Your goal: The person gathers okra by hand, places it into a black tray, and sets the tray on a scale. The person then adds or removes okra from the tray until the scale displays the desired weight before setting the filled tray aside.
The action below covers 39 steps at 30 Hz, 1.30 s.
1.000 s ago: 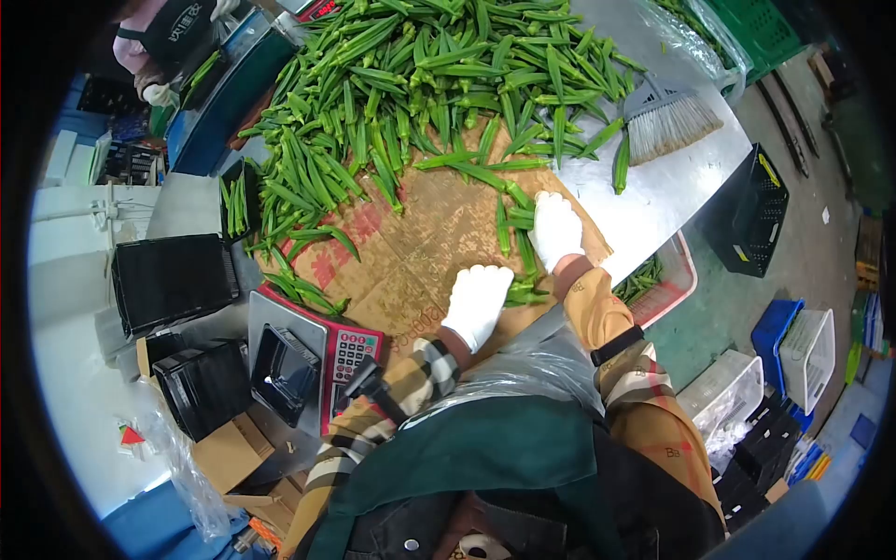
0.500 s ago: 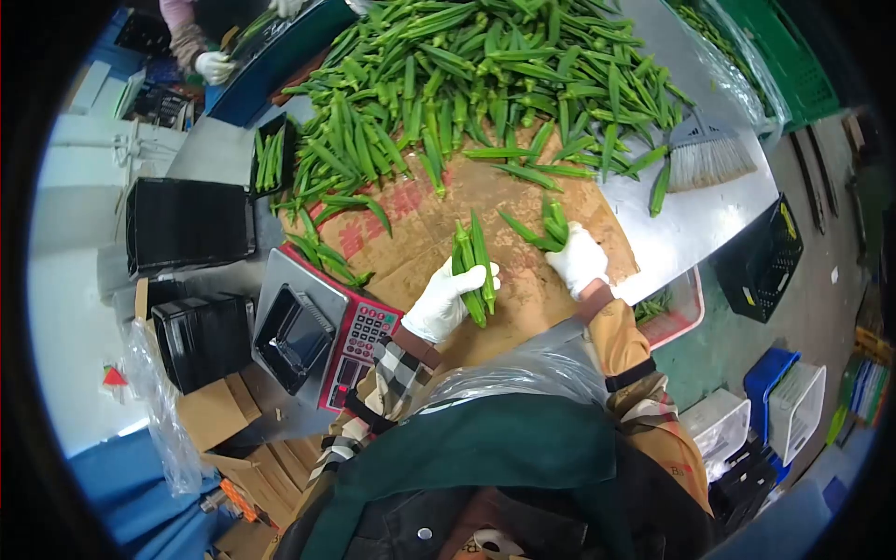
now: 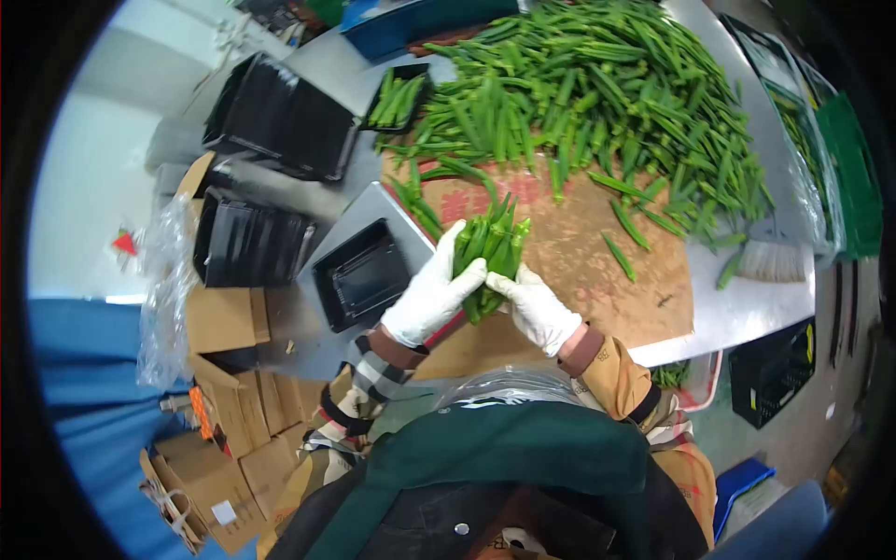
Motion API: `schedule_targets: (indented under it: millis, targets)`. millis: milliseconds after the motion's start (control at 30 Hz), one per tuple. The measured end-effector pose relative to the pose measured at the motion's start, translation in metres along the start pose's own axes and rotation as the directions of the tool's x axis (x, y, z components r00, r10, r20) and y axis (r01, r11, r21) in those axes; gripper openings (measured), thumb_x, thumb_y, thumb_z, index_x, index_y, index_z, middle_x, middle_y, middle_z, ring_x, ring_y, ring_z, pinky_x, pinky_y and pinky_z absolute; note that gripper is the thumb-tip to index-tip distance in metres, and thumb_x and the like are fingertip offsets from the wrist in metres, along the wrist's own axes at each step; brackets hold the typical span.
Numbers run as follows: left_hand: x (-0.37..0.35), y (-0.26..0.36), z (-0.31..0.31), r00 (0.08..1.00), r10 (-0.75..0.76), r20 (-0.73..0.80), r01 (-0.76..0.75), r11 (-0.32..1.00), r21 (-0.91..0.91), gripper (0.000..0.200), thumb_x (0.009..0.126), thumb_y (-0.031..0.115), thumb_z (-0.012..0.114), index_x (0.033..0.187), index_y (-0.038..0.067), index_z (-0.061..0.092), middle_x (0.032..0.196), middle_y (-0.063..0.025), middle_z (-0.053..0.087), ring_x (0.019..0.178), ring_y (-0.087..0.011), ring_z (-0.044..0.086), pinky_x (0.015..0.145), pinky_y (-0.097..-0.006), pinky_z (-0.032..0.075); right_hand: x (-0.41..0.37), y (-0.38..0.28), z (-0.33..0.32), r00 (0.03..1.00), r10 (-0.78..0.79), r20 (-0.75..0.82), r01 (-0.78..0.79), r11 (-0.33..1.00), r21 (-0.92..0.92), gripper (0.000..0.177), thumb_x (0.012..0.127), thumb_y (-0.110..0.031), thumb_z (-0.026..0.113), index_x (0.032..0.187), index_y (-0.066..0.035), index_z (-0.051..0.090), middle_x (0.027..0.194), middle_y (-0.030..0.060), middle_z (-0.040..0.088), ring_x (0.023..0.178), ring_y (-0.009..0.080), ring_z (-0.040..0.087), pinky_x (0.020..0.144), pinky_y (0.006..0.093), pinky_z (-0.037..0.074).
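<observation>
A bunch of green okra is held upright between my two white-gloved hands over the brown cardboard sheet. My left hand wraps round its left side, thumb across the front. Against the lower right side of the bunch, my right hand presses with its fingers closed. A large okra pile covers the far part of the cardboard, and a few loose pods lie on its right half. An empty black tray rests on the scale, left of my left hand.
A small black tray of okra stands at the back left. Stacked black trays and cardboard boxes are on the left. A brush lies on the metal table's right side, with a black crate beyond the edge.
My hands have come together, and the okra from both now forms one bunch. The view has turned left, so the scale and trays appear further right. The co-worker is out of view.
</observation>
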State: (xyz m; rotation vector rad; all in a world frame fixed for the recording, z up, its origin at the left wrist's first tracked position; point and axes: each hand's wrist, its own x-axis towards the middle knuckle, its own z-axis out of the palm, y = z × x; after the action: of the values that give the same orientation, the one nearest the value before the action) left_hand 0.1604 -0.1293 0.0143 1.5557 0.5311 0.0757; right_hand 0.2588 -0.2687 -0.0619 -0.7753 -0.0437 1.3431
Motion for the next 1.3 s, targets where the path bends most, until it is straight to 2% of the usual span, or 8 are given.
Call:
schedule_targets:
  millis: [233, 400, 567, 767, 1167, 1200, 1233, 1300]
  targets:
    - [-0.055, 0.026, -0.161, 0.998, 0.009, -0.065, 0.022, 0.89, 0.455, 0.067, 0.101, 0.03, 0.062, 0.153, -0.002, 0.033, 0.15, -0.0209, 0.048, 0.141, -0.0253, 0.044, 0.117, -0.0355, 0.033, 0.064, 0.049, 0.141, 0.953, 0.233, 0.195, -0.215, 0.971, -0.107, 0.058, 0.099, -0.031, 0.066, 0.147, -0.013, 0.038, 0.146, 0.0006, 0.048, 0.136, 0.019, 0.043, 0.112, 0.0513, 0.034]
    - [-0.071, 0.003, -0.205, 0.989, -0.054, -0.134, 0.136, 0.668, 0.732, 0.066, 0.103, 0.036, 0.058, 0.151, -0.003, 0.037, 0.152, -0.0229, 0.046, 0.144, -0.0279, 0.041, 0.118, -0.0349, 0.032, 0.08, 0.065, 0.152, 0.93, 0.343, 0.13, -0.32, 0.932, -0.171, 0.031, 0.099, -0.026, 0.065, 0.121, -0.009, 0.051, 0.119, 0.0017, 0.052, 0.108, 0.0166, 0.051, 0.111, 0.0464, 0.039]
    - [-0.102, -0.007, -0.226, 0.886, 0.159, -0.436, 0.025, 0.921, 0.388, 0.035, 0.104, 0.024, 0.057, 0.131, 0.002, 0.06, 0.119, -0.0087, 0.067, 0.112, -0.0153, 0.06, 0.103, -0.0302, 0.044, 0.043, 0.021, 0.047, 0.978, 0.133, 0.162, -0.099, 0.974, -0.202, 0.05, 0.103, -0.017, 0.052, 0.145, 0.008, 0.043, 0.137, 0.0225, 0.059, 0.115, 0.0296, 0.066, 0.097, 0.0412, 0.055]
    - [-0.157, -0.051, -0.253, 0.62, -0.08, -0.78, 0.055, 0.997, -0.059, 0.034, 0.103, 0.022, 0.06, 0.128, -0.001, 0.062, 0.119, -0.0106, 0.069, 0.109, -0.0155, 0.064, 0.099, -0.0298, 0.048, -0.022, 0.045, -0.142, 0.808, -0.257, -0.53, -0.152, 0.778, -0.61, 0.029, 0.103, -0.011, 0.052, 0.129, 0.0, 0.06, 0.109, 0.0106, 0.073, 0.087, 0.0152, 0.07, 0.074, 0.0279, 0.058]
    - [-0.159, -0.087, -0.221, 0.698, -0.208, -0.685, 0.191, 0.976, -0.102, 0.04, 0.102, 0.034, 0.061, 0.128, 0.004, 0.062, 0.108, -0.0079, 0.073, 0.091, -0.0114, 0.068, 0.081, -0.0263, 0.051, -0.016, 0.058, -0.148, 0.772, -0.393, -0.499, -0.134, 0.668, -0.732, 0.01, 0.103, -0.015, 0.059, 0.107, -0.008, 0.065, 0.081, -0.0008, 0.066, 0.06, 0.0066, 0.058, 0.051, 0.0213, 0.047]
    - [-0.154, -0.101, -0.224, 0.737, -0.219, -0.639, 0.224, 0.972, -0.074, 0.038, 0.101, 0.032, 0.062, 0.125, 0.002, 0.063, 0.106, -0.0087, 0.073, 0.091, -0.0142, 0.068, 0.081, -0.0294, 0.053, -0.017, 0.057, -0.149, 0.776, -0.397, -0.491, -0.117, 0.674, -0.73, 0.01, 0.103, -0.015, 0.059, 0.106, -0.008, 0.065, 0.08, -0.0007, 0.066, 0.059, 0.007, 0.058, 0.05, 0.0217, 0.047]
    - [-0.147, -0.12, -0.22, 0.737, 0.082, -0.671, 0.163, 0.942, 0.293, 0.038, 0.098, 0.031, 0.064, 0.122, 0.0, 0.064, 0.1, -0.011, 0.073, 0.09, -0.0176, 0.067, 0.08, -0.0336, 0.053, -0.018, 0.056, -0.15, 0.775, -0.395, -0.493, -0.122, 0.672, -0.73, 0.01, 0.103, -0.016, 0.059, 0.106, -0.008, 0.065, 0.08, -0.0007, 0.066, 0.059, 0.007, 0.058, 0.05, 0.0216, 0.046]
    - [-0.133, -0.108, -0.205, 0.792, -0.089, -0.604, 0.282, 0.931, 0.232, 0.038, 0.097, 0.03, 0.066, 0.117, -0.002, 0.063, 0.096, -0.0133, 0.072, 0.089, -0.0197, 0.066, 0.082, -0.0362, 0.053, -0.019, 0.058, -0.143, 0.768, -0.408, -0.493, -0.113, 0.672, -0.732, 0.01, 0.103, -0.016, 0.059, 0.105, -0.008, 0.065, 0.08, -0.0007, 0.066, 0.059, 0.0069, 0.058, 0.05, 0.0214, 0.046]
